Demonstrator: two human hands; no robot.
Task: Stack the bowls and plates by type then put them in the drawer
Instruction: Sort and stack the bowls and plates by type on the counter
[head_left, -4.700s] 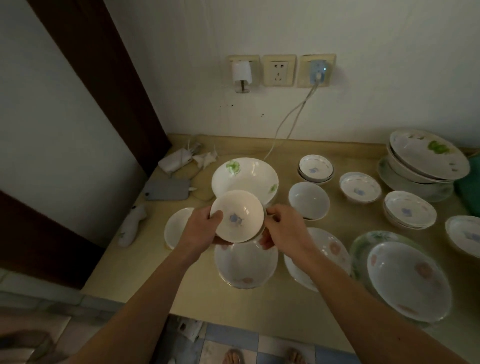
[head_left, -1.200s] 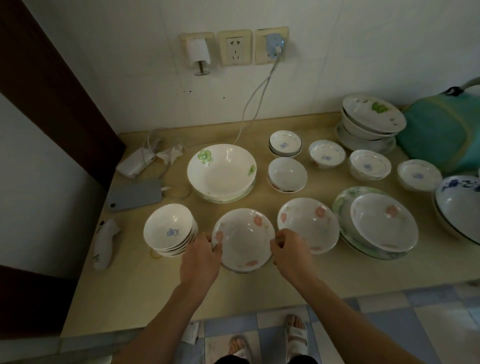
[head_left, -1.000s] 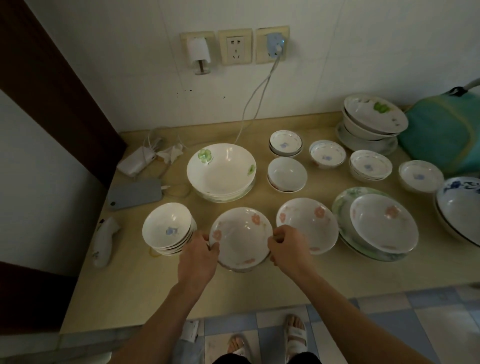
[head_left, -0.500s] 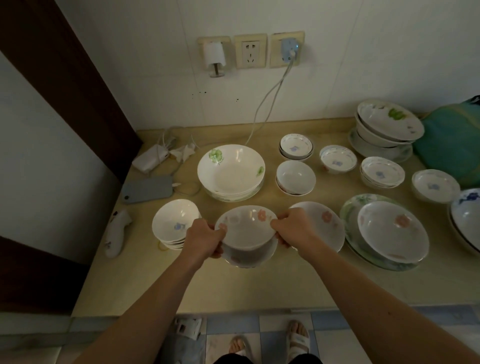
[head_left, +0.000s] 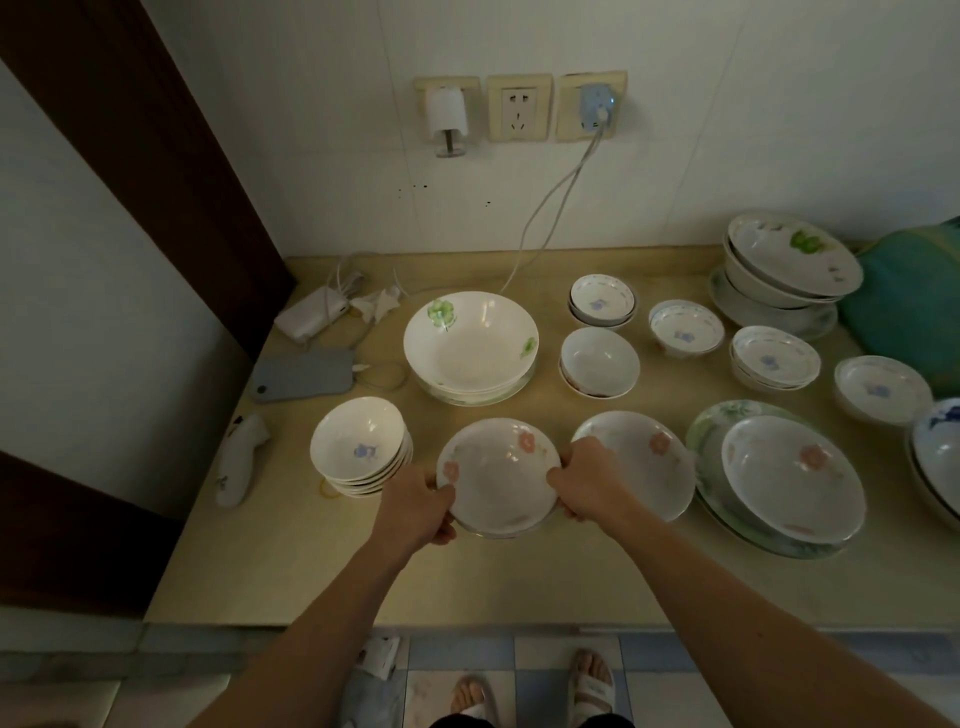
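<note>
Held: a shallow white ceramic bowl with pink flowers (head_left: 501, 475) is gripped at opposite rims by the left hand (head_left: 415, 506) and right hand (head_left: 587, 483), above the beige counter (head_left: 291, 561).
Stacked: small white blue-flowered bowls (head_left: 361, 447) at the left.
Left: matching pink-flowered bowls (head_left: 644, 462) unstacked; the drawer is not seen.

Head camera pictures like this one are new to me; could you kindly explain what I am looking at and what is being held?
There is no machine here: a person wears one wide-angle camera on the head, looking forward and down, so the two bare arms reaching in are the wearer's own. The left hand and right hand grip opposite rims of a white ceramic bowl with pink flowers. A similar pink-flowered bowl sits just to its right. On the beige countertop also stand a stack of small white bowls with blue marks, a large white bowl with green flowers and a grey phone, plugged into a cable.
</note>
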